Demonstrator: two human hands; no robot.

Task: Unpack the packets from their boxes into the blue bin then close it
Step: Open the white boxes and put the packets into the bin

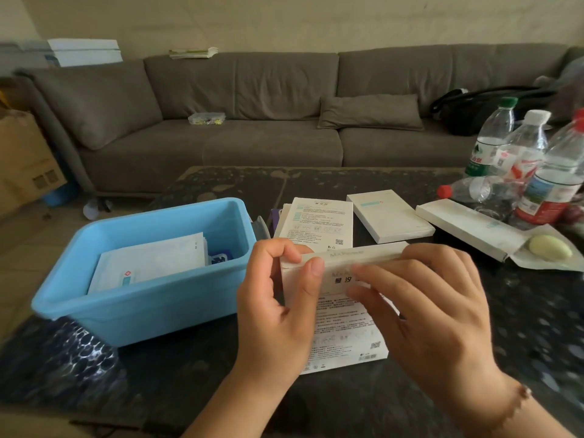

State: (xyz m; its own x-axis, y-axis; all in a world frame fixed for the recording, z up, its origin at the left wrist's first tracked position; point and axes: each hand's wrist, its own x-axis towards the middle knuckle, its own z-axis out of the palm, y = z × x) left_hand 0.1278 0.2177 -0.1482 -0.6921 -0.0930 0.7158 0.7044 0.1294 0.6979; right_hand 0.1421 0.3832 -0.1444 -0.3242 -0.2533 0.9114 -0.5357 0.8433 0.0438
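Both hands hold a white printed box (344,324) above the dark table's near edge. My left hand (278,308) grips its left end, thumb on the front and fingers curled over the top flap. My right hand (433,311) wraps its right side, fingers across the front. The blue bin (151,301) stands open to the left, with several white packets (151,260) lying in it. Behind the held box lie more white boxes: one with printed text (319,222), one plain (392,214), one long (467,227). No lid for the bin can be made out.
Several plastic water bottles (524,153) stand and lie at the table's right back. A pale green oval object (550,248) rests on white wrapping at right. A grey sofa (252,121) runs behind the table. A cardboard box (22,165) stands on the floor at left.
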